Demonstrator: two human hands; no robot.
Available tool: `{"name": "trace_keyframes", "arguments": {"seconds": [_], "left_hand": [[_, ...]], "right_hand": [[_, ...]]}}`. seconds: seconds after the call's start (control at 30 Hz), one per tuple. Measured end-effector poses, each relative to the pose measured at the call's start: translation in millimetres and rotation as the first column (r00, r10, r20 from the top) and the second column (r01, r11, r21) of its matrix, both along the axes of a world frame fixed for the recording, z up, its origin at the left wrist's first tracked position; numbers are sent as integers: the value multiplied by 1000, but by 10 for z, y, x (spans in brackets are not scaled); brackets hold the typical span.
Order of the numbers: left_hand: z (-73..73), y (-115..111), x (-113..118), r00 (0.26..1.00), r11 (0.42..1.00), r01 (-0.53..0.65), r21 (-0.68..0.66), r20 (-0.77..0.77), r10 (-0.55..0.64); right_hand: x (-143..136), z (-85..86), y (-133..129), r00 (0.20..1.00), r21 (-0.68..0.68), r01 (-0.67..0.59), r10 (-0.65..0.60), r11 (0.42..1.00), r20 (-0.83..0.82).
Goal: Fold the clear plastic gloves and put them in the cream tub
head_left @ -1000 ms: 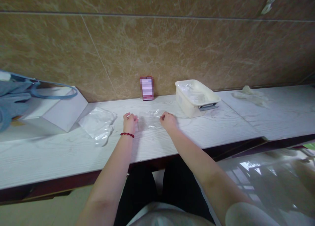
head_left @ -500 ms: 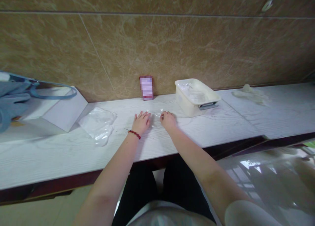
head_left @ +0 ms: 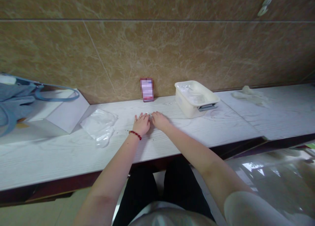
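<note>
On the white wood-grain counter (head_left: 197,134), my left hand (head_left: 142,124) lies flat with its fingers spread, a red beaded bracelet (head_left: 135,134) at the wrist. Close beside it my right hand (head_left: 159,120) has its fingers bent and closed at a piece of clear plastic film (head_left: 148,113). Only a small bit of that film shows between the hands; they cover the rest. Left of my hands lies a flat stack of clear plastic bags (head_left: 99,125). A cream plastic box (head_left: 188,107) with more clear plastic inside stands to the right.
A phone (head_left: 147,90) with a blurred screen leans on the brown tiled wall (head_left: 159,52). At the left are a white box (head_left: 66,112) and a blue bag (head_left: 17,94). Pale crumpled gloves or cloth (head_left: 249,95) lie at the right.
My right hand has moved left, up to my left hand, bringing the clear film's edge over with it. My left hand has stayed in place. The view has tipped slightly upward.
</note>
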State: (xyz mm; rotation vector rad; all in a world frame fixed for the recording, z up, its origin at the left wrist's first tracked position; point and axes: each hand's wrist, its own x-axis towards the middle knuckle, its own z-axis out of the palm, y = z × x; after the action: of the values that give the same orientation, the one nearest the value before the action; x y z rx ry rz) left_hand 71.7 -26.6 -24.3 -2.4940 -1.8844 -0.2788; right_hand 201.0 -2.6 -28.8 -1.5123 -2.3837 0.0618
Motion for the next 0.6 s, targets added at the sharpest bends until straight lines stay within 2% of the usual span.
{"name": "trace_keyframes", "arguments": {"seconds": [0.13, 0.27, 0.4, 0.6], "left_hand": [[-4, 147, 22, 995, 992, 95, -86, -26, -98], [-111, 158, -54, 994, 989, 77, -126, -68, -86], [-169, 70, -205, 994, 992, 54, -115, -92, -64], [-145, 21, -422, 990, 990, 62, -128, -119, -78]], "right_hand": [[-13, -130, -23, 999, -23, -17, 18, 1000, 50], [27, -191, -78, 998, -19, 16, -15, 1000, 59], [136, -194, -111, 996, -70, 52, -46, 996, 83], [341, -146, -92, 980, -207, 175, -150, 963, 129]]}}
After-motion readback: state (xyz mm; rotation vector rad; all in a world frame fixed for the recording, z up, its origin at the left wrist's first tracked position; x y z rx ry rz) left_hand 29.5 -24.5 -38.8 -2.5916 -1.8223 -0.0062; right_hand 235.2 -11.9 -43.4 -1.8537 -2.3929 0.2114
